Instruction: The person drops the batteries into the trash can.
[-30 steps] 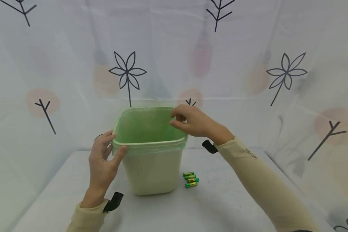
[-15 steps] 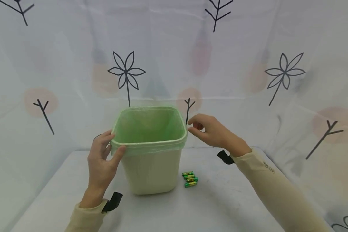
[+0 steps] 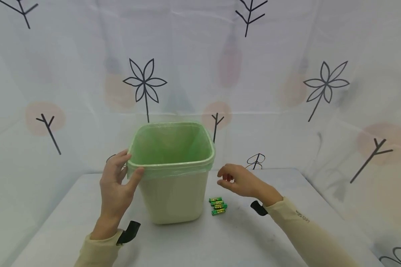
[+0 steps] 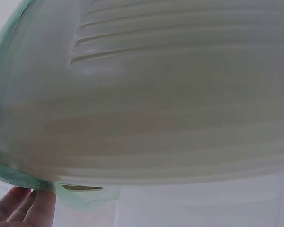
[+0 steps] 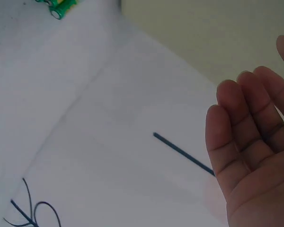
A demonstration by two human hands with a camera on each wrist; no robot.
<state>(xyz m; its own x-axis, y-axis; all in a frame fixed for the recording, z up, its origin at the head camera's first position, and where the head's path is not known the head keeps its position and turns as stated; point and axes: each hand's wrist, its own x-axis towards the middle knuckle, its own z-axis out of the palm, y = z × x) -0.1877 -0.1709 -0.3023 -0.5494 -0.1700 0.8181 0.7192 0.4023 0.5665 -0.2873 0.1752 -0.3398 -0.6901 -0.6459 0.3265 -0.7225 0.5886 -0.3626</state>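
A pale cream trash bin [image 3: 175, 196] stands upright on the table, lined with a thin green trash bag [image 3: 173, 148] folded over its rim. My left hand [image 3: 116, 189] grips the bin's left front corner at the rim, thumb in front and fingers along the side; its fingertips show against the bag in the left wrist view. To the right of the bin, my right hand [image 3: 240, 181] hovers with relaxed, slightly bent fingers and holds nothing. Below it, beside the bin's base, several green and yellow batteries [image 3: 218, 205] lie in a small group. Two of them peek into the right wrist view.
A white table [image 3: 173, 246] carries the bin, and its back edge runs close to a white curtain [image 3: 270, 74] printed with flowers and twigs. More of this cloth hangs at both sides.
My right hand has drawn away from the bin's right rim, moving right and then down toward the batteries. The left hand stays at the bin's corner.
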